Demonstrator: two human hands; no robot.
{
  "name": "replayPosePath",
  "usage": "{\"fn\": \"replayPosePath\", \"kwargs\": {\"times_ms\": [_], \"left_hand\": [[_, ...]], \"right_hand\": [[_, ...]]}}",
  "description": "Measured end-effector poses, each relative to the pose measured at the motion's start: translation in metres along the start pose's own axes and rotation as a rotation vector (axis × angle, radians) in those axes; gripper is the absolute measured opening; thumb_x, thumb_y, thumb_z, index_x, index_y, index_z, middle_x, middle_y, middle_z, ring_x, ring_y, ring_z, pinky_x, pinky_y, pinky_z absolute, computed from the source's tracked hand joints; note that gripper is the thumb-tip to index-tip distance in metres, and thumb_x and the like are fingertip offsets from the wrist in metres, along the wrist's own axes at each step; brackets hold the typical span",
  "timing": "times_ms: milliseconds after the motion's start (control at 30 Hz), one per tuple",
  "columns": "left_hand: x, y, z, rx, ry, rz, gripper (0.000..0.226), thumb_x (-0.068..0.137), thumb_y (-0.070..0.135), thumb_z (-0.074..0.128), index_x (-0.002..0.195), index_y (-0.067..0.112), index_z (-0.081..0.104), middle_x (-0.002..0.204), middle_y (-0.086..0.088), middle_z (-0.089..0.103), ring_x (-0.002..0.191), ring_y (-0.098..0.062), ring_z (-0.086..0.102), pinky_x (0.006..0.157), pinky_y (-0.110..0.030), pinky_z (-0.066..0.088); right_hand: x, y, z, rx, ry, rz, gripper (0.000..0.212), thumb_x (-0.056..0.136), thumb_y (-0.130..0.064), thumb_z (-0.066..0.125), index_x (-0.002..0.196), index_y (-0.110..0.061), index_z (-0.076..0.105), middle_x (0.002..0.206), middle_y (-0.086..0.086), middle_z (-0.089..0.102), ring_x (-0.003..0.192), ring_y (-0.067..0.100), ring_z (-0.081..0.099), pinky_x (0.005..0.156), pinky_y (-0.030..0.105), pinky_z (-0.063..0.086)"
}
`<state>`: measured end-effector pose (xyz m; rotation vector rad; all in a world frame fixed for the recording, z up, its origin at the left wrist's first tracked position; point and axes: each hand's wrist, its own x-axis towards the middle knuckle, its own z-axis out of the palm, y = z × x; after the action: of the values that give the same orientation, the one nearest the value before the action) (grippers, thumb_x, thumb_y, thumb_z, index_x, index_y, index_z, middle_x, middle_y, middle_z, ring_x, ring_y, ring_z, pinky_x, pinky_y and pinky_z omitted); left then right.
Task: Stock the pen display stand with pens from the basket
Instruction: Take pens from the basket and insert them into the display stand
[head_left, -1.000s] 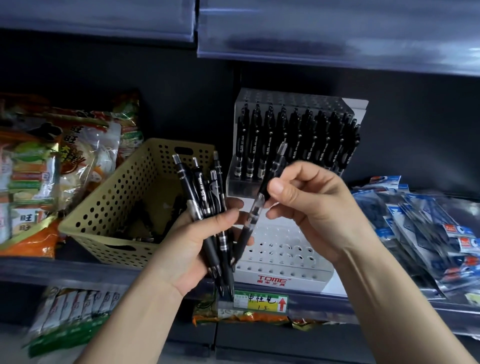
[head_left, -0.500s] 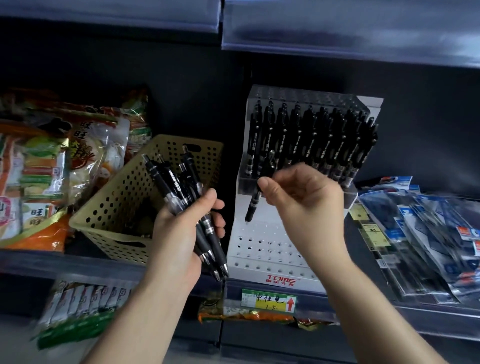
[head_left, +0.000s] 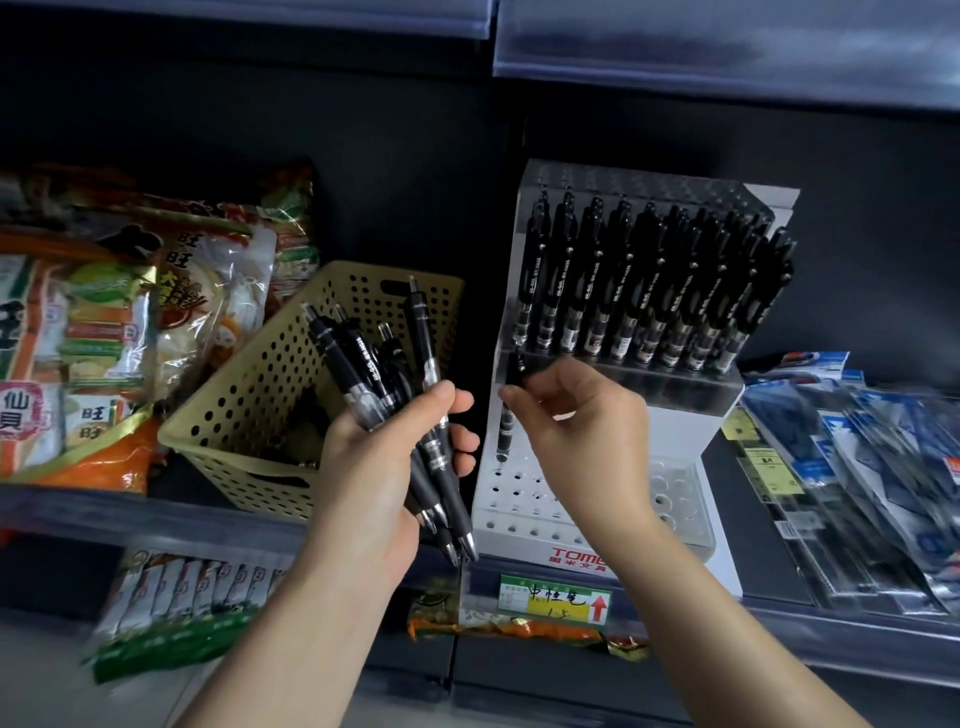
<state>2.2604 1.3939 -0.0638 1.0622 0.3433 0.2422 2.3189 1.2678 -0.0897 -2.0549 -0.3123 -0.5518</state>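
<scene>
Left hand (head_left: 374, 467) – fingers and thumb wrapped round a bundle of black pens (head_left: 358, 364), clicker ends up and fanned out, tips pointing down past the heel of the palm. How many pens is hard to say, since they overlap; at least five clicker ends show.

Right hand (head_left: 576, 415) – thumb and fingers pinch a single black pen (head_left: 505, 431) near its top. It hangs about upright, tip down, over the far-left holes of the lower tier of the display stand (head_left: 514, 548). Whether the tip has entered a hole cannot be told. Its upper end is mostly covered by the fingers.

The stand's upper tier carries a packed row of black pens (head_left: 623, 296) standing clip-up; the rows behind blur together. The lower tier shows bare holes, its right part hidden behind the right wrist. Of the red brand lettering on the front only "TOM" shows; the rest is cut off by the forearm.

Beige perforated basket (head_left: 249, 395) sits just left of the stand on the shelf (head_left: 104, 509), tipped toward the camera. Its inside is dark – some dark shapes at the bottom, too dim to name, partly masked by the left hand.

Snack bags (head_left: 130, 312) lie left of the basket and clear-wrapped packs (head_left: 857, 467) right of the stand, their print blurred. A handwritten price tag (head_left: 556, 597) is on the shelf edge below.
</scene>
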Motion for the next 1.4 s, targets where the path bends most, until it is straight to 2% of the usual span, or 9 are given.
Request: {"fn": "replayPosePath", "kwargs": {"times_ms": [133,333,533,633,767,867,1100,1267,1400], "left_hand": [[0.001,0.000,-0.002,0.000,0.007,0.000,0.009,0.080,0.010,0.066,0.080,0.001,0.067,0.078,-0.009,0.071,0.055,-0.018,0.059,0.050,-0.029,0.049],[-0.001,0.001,-0.003,0.011,-0.028,-0.016,0.010,0.076,0.013,0.068,0.070,0.005,0.072,0.070,-0.011,0.068,0.055,-0.018,0.060,0.050,-0.030,0.050],[-0.004,0.000,0.000,-0.019,-0.045,-0.066,0.041,0.062,0.017,0.072,0.095,-0.006,0.064,0.064,-0.010,0.064,0.053,-0.018,0.061,0.049,-0.027,0.052],[-0.004,-0.001,0.000,0.011,-0.081,-0.073,0.038,0.063,0.017,0.072,0.092,-0.006,0.064,0.063,-0.011,0.064,0.052,-0.019,0.060,0.049,-0.027,0.051],[-0.004,-0.004,0.002,0.060,-0.156,-0.090,0.023,0.065,0.015,0.072,0.085,0.003,0.069,0.071,-0.010,0.066,0.055,-0.018,0.061,0.047,-0.029,0.050],[-0.007,-0.007,0.005,0.083,-0.231,-0.100,0.020,0.063,0.015,0.072,0.082,0.008,0.071,0.077,-0.011,0.067,0.057,-0.020,0.061,0.048,-0.030,0.048],[-0.010,-0.005,0.004,0.065,-0.358,-0.137,0.014,0.065,0.016,0.067,0.076,0.010,0.074,0.076,-0.011,0.070,0.056,-0.022,0.063,0.050,-0.031,0.052],[-0.009,-0.005,0.005,0.062,-0.395,-0.158,0.023,0.067,0.018,0.065,0.086,0.007,0.070,0.082,-0.016,0.072,0.060,-0.026,0.067,0.053,-0.033,0.055],[-0.005,-0.011,0.005,0.093,-0.219,-0.021,0.018,0.071,0.012,0.067,0.087,0.003,0.066,0.090,-0.018,0.073,0.078,-0.031,0.071,0.060,-0.037,0.059]], "right_hand": [[-0.001,0.000,0.004,-0.084,-0.029,0.001,0.018,0.080,-0.028,0.074,0.071,-0.016,0.065,0.062,-0.010,0.063,0.057,0.009,0.057,0.055,0.030,0.047],[-0.001,0.001,0.003,-0.194,-0.061,-0.025,0.020,0.081,-0.029,0.073,0.070,-0.018,0.060,0.060,-0.015,0.053,0.057,0.008,0.050,0.050,0.021,0.037],[-0.003,0.004,0.004,-0.219,-0.076,-0.030,0.021,0.083,-0.031,0.071,0.071,-0.019,0.059,0.058,-0.015,0.051,0.053,0.004,0.048,0.049,0.023,0.036],[-0.001,0.000,-0.002,-0.195,-0.090,-0.043,0.025,0.082,-0.036,0.072,0.068,-0.021,0.058,0.053,-0.015,0.051,0.049,0.004,0.048,0.048,0.025,0.038],[0.005,-0.021,-0.020,0.197,-0.162,0.041,0.025,0.090,-0.033,0.062,0.073,-0.015,0.066,0.059,0.004,0.063,0.051,0.022,0.056,0.047,0.033,0.046],[0.007,-0.036,-0.030,0.444,-0.307,0.169,0.018,0.087,-0.029,0.065,0.080,-0.013,0.069,0.060,-0.002,0.061,0.051,0.013,0.051,0.045,0.018,0.038],[0.015,-0.029,-0.044,0.817,-0.529,0.347,0.016,0.075,-0.025,0.069,0.079,-0.010,0.065,0.062,-0.001,0.061,0.051,0.014,0.054,0.043,0.019,0.035],[0.021,-0.028,-0.050,0.869,-0.444,0.309,0.009,0.062,-0.023,0.073,0.064,-0.018,0.066,0.061,-0.001,0.058,0.052,0.010,0.054,0.041,0.019,0.038],[0.025,-0.030,-0.058,0.724,-0.169,0.147,0.013,0.073,-0.019,0.071,0.071,-0.013,0.060,0.060,-0.001,0.061,0.052,0.012,0.057,0.044,0.022,0.042]]}}
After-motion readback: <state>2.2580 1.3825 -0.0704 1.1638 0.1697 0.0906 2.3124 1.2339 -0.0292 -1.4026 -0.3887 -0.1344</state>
